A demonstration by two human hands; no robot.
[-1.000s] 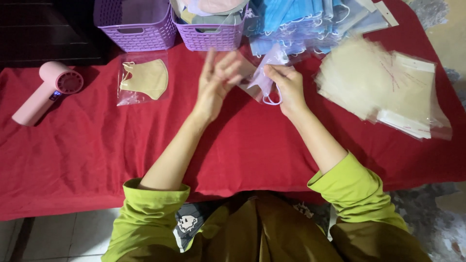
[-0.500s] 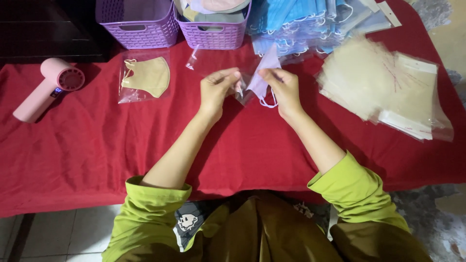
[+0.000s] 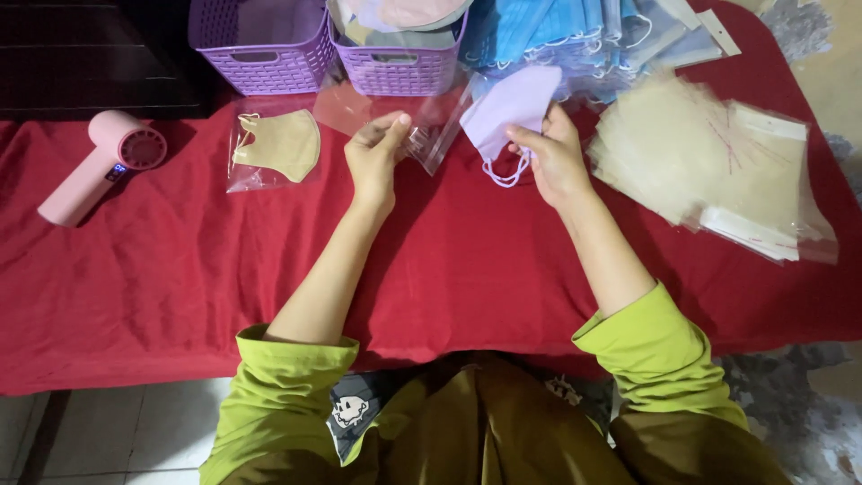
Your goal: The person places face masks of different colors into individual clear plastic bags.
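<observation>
My right hand (image 3: 555,154) grips a folded lilac face mask (image 3: 512,106) with its ear loops hanging below. My left hand (image 3: 375,154) pinches a clear plastic bag (image 3: 429,127) by its edge, held just left of the mask. The mask and the bag's mouth are close together, above the red tablecloth (image 3: 449,260). A beige mask sealed in a clear bag (image 3: 274,144) lies to the left of my left hand.
Two purple baskets (image 3: 260,45) (image 3: 400,67) stand at the back. Blue masks (image 3: 566,36) are piled behind my right hand. A stack of clear bags (image 3: 718,162) lies at the right. A pink hand-held fan (image 3: 94,171) rests at the left.
My hands have drawn apart: the left hand now holds the clear bag out to the left, while the right hand has lifted the lilac mask up and to the right.
</observation>
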